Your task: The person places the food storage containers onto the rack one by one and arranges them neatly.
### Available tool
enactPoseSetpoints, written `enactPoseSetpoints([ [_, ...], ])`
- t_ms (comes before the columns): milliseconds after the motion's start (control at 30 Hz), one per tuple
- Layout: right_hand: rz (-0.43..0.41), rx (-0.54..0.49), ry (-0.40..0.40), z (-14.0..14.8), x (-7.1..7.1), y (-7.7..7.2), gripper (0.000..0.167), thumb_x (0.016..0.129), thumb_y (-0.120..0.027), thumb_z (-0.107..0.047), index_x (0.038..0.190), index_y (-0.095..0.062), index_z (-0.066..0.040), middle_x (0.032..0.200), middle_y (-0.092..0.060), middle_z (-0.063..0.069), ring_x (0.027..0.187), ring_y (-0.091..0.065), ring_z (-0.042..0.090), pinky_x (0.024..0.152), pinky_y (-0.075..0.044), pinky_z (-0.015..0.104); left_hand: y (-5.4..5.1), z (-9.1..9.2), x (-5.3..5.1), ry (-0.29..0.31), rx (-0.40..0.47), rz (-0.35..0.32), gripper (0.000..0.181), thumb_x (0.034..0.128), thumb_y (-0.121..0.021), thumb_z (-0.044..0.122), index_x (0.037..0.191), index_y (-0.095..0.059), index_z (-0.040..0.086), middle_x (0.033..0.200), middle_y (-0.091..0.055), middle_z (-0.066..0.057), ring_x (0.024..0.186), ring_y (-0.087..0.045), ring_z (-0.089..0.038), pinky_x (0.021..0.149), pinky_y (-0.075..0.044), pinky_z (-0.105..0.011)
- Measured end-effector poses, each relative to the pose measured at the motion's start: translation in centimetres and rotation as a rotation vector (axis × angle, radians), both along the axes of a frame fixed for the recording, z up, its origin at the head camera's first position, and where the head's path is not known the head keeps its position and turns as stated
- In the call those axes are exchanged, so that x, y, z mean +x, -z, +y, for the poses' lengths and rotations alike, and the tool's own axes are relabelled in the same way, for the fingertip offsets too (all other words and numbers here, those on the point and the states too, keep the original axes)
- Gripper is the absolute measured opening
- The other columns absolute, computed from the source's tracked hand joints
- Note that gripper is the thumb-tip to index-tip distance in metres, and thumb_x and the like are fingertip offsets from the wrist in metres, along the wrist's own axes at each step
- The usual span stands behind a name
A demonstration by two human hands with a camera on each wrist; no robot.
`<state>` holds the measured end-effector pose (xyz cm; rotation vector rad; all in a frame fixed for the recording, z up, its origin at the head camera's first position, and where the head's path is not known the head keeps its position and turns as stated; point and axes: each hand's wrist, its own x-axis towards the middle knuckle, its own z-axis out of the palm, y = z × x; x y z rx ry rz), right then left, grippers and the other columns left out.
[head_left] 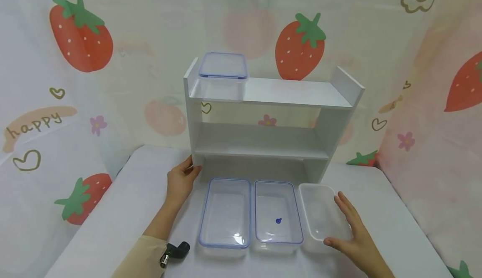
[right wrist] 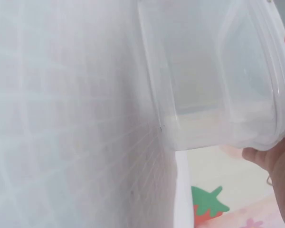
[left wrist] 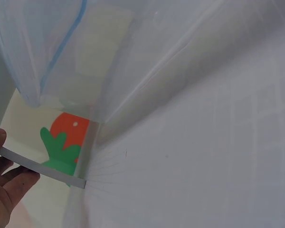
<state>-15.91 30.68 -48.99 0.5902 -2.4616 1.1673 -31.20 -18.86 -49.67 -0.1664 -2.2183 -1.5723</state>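
My left hand (head_left: 182, 181) pinches the lower left side panel of a white shelf (head_left: 260, 140). In the left wrist view the panel's edge (left wrist: 42, 170) passes between the thumb and the fingers. My right hand (head_left: 352, 232) is spread at the right side of a clear plastic food container (head_left: 320, 211). Whether it touches the rim cannot be told. To the left stand two clear containers with blue-rimmed lids, a smaller one (head_left: 276, 202) with a small blue mark and a larger one (head_left: 226, 211). Another blue-lidded container (head_left: 223, 77) sits on the shelf's top left.
A white cloth covers the table (head_left: 376, 211). Behind it hangs a curtain (head_left: 150, 60) printed with strawberries. A black device with a metal end (head_left: 175, 253) is at the left sleeve (head_left: 143, 257).
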Motion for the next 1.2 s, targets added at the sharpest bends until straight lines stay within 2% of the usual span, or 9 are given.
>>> enactPoseSetpoints([
  [300, -0.021, -0.022, -0.036, 1.0, -0.1, 1.4, 0.12, 0.059, -0.097, -0.003, 0.16, -0.032, -0.007, 0.172, -0.016, 0.01, 0.157, -0.01, 0.004, 0.111, -0.014, 0.0, -0.1, 0.0, 0.2, -0.011, -0.028, 0.012, 0.05, 0.0975, -0.073, 0.02, 0.144, -0.058, 0.008, 0.139, -0.063, -0.017, 0.114, -0.07, -0.036, 0.093, -0.059, -0.039],
  [433, -0.063, -0.02, -0.027, 1.4, -0.3, 1.9, 0.122, 0.059, -0.097, -0.005, 0.161, -0.031, -0.011, 0.172, -0.014, 0.004, 0.155, -0.009, 0.0, 0.108, -0.014, -0.001, -0.2, -0.1, 0.3, -0.012, -0.031, 0.008, 0.05, 0.0977, -0.073, 0.019, 0.144, -0.058, 0.008, 0.139, -0.063, -0.018, 0.114, -0.07, -0.036, 0.093, -0.059, -0.039],
  [700, -0.101, 0.012, -0.014, 2.3, -0.1, 2.8, 0.123, 0.06, -0.098, -0.009, 0.162, -0.029, -0.013, 0.173, -0.01, 0.003, 0.153, -0.005, -0.005, 0.107, -0.01, -0.001, 0.0, 0.0, 0.1, -0.004, -0.019, -0.004, 0.05, 0.0975, -0.073, 0.018, 0.144, -0.058, 0.007, 0.139, -0.063, -0.017, 0.116, -0.069, -0.034, 0.094, -0.059, -0.036],
  [1033, -0.08, 0.067, -0.03, 2.8, -0.3, 3.8, 0.123, 0.061, -0.098, -0.014, 0.162, -0.029, -0.013, 0.171, -0.012, 0.016, 0.152, -0.005, -0.007, 0.106, -0.01, -0.002, 0.0, 0.0, 0.2, 0.014, -0.007, -0.004, 0.051, 0.0979, -0.072, 0.019, 0.145, -0.057, 0.007, 0.14, -0.062, -0.018, 0.117, -0.068, -0.036, 0.094, -0.058, -0.038],
  [1200, -0.074, 0.041, -0.021, 3.0, -0.7, 4.2, 0.119, 0.062, -0.098, -0.013, 0.161, -0.032, -0.011, 0.169, -0.016, 0.02, 0.151, -0.007, -0.009, 0.107, -0.011, -0.003, -0.1, 0.1, 0.1, 0.006, -0.006, 0.001, 0.05, 0.0972, -0.073, 0.017, 0.144, -0.057, 0.008, 0.14, -0.062, -0.017, 0.116, -0.069, -0.035, 0.093, -0.059, -0.036],
])
